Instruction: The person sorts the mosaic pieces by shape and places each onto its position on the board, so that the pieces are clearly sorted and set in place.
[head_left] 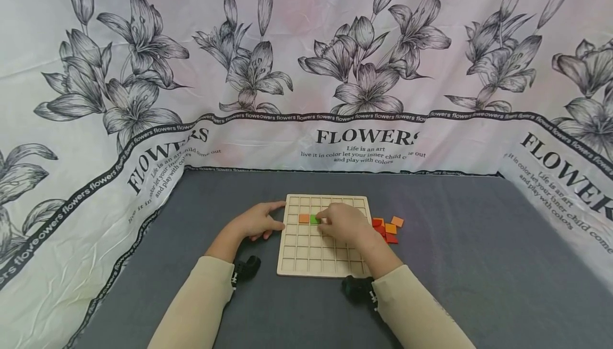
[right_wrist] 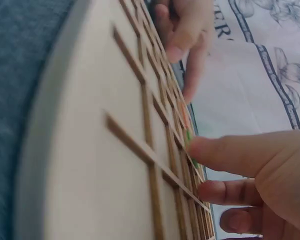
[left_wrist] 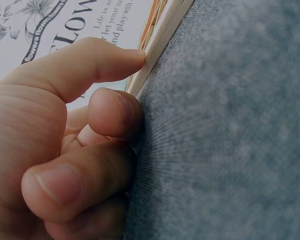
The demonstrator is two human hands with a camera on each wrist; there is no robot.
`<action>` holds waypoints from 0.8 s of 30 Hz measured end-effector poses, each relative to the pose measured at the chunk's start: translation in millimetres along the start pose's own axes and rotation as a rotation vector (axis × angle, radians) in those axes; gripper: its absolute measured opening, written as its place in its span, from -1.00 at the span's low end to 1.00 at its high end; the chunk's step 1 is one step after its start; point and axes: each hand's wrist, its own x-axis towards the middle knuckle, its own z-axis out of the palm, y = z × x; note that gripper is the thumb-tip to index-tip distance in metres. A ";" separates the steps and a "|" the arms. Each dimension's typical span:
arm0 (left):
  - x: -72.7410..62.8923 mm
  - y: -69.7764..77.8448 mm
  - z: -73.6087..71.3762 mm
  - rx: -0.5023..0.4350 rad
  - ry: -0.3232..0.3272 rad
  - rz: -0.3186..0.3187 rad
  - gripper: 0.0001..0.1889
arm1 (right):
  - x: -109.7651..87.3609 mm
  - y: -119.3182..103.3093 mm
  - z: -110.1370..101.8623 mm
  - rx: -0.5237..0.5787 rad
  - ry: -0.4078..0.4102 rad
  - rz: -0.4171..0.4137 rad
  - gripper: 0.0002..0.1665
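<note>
A light wooden grid board (head_left: 299,266) lies flat on the grey cloth. An orange square tile (head_left: 304,218) sits in one of its cells, and a green square tile (head_left: 314,219) is in the cell to its right. My right hand (head_left: 346,224) is over the board, thumb and finger pinching at the green tile, which they partly cover. At the board's left edge is my left hand (head_left: 258,221); in the left wrist view one extended fingertip (left_wrist: 135,61) touches the wooden rim. The other left fingers are bent loosely with nothing in them.
Several loose red and orange tiles (head_left: 390,229) lie just right of the board, partly hidden by my right hand. Dark wrist devices (head_left: 356,289) sit under both wrists. A flower-printed cloth (head_left: 306,141) stands behind and along the sides.
</note>
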 end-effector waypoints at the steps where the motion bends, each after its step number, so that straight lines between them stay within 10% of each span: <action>1: 0.2 -0.2 -0.3 0.000 0.001 -0.002 -0.20 | 0.2 1.2 -2.0 0.027 -0.025 -0.001 -0.63; 24: -0.2 -1.8 -0.6 -0.011 0.010 -0.007 -0.19 | -33.9 70.9 -56.3 0.407 0.063 0.207 -0.41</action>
